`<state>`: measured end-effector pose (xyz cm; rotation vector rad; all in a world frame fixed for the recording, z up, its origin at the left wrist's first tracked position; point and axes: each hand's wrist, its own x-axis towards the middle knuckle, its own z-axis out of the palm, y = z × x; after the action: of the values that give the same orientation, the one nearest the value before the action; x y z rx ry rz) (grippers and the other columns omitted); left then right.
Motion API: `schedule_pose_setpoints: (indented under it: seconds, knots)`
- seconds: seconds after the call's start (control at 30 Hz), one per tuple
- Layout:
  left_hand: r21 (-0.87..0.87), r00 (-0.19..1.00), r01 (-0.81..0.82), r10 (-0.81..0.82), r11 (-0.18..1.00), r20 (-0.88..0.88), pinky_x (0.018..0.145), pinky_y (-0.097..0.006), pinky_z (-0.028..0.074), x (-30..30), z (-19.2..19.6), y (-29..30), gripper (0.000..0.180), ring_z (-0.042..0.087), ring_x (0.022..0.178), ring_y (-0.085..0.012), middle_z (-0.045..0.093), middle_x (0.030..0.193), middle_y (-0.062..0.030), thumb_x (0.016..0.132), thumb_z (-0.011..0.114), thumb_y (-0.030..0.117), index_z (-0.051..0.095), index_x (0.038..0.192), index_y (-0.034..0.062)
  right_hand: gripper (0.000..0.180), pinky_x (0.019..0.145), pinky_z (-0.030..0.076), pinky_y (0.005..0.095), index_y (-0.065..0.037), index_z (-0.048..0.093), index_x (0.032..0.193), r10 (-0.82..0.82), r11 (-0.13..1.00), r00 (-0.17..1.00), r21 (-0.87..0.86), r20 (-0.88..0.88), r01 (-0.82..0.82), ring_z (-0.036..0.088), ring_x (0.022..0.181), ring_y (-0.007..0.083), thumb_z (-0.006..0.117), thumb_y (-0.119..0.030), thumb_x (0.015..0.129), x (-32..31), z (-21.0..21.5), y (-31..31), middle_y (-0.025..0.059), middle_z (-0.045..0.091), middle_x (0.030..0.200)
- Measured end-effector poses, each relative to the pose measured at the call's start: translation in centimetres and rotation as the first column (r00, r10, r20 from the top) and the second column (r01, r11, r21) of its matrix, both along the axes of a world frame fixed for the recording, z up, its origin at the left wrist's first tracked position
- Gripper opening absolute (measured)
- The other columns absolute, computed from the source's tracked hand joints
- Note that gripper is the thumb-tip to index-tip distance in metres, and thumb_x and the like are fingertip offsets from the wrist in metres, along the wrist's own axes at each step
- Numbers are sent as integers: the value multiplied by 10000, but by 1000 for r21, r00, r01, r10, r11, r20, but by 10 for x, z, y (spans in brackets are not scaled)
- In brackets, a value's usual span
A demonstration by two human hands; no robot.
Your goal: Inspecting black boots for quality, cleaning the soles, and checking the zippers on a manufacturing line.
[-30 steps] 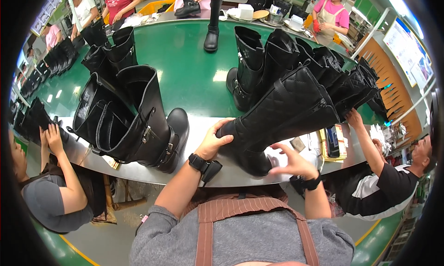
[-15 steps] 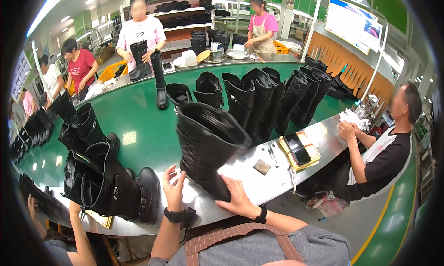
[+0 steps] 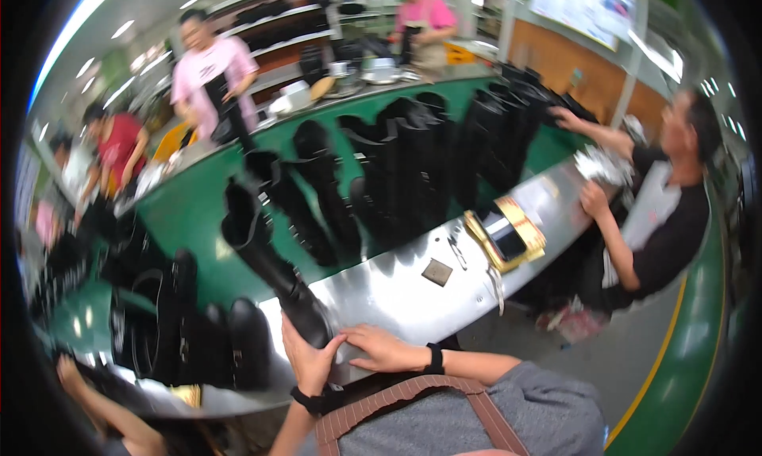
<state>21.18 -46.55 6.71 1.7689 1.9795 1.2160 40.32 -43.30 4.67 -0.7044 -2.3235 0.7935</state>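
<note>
A tall black boot [image 3: 274, 257] leans over the metal edge of the bench, its toe toward me and its shaft away to the left. My left hand [image 3: 305, 357] is closed around the toe end, thumb along its side. My right hand [image 3: 385, 347] lies just right of the toe, fingers stretched toward it and thumb apart. Its fingertips come up to my left thumb; whether they touch the boot is blurred. Left of my hands stand more black boots [image 3: 202, 341] with buckles. Behind the held boot, a row of tall black boots [image 3: 389, 178] stands on the green bench top.
Right of my hands, a phone [image 3: 505, 238] rests on a yellow stack [image 3: 530, 246], beside a small dark block [image 3: 436, 272] on the metal strip [image 3: 381, 301]. A co-worker [image 3: 667, 194] at the right reaches toward the boots. Another's hand [image 3: 70, 374] is at far left.
The boot has swung left and turned so its toe points at me. My left hand has closed on the toe; my right hand has let go of the boot's side. The right co-worker's arm has stretched out.
</note>
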Motion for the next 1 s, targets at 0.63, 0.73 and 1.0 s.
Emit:
schedule_pose_setpoints:
  seconds: [0.63, 0.73, 1.0]
  knots:
    - [297, 888, -308, 161, 904, 431, 1012, -315, 429, -77, 48, 105, 934, 560, 1171, -236, 549, 1326, -185, 688, 855, 88, 340, 1453, -55, 157, 706, 423, 368, -96, 683, 948, -608, 791, 794, 91, -3, 606, 602, 798, 230, 708, -113, 793, 94, 3, -3, 42, 633, 868]
    - [239, 890, -357, 252, 903, 380, 964, -312, 472, -107, 74, 159, 988, 624, 1093, -233, 619, 1248, -177, 628, 868, 109, 357, 1467, -4, 137, 693, 416, 368, -98, 679, 927, -625, 773, 780, 135, -3, 620, 591, 787, 232, 706, -100, 793, 87, 10, 1, 39, 620, 845]
    - [245, 965, 28, -89, 969, 245, 1033, -341, 454, -144, 29, 335, 983, 580, 1210, -301, 563, 1351, -204, 580, 887, 183, 427, 1430, 0, 167, 652, 400, 340, -126, 698, 942, -638, 762, 767, 203, 70, 615, 565, 691, 191, 711, -123, 776, 89, -5, 4, -2, 591, 761]
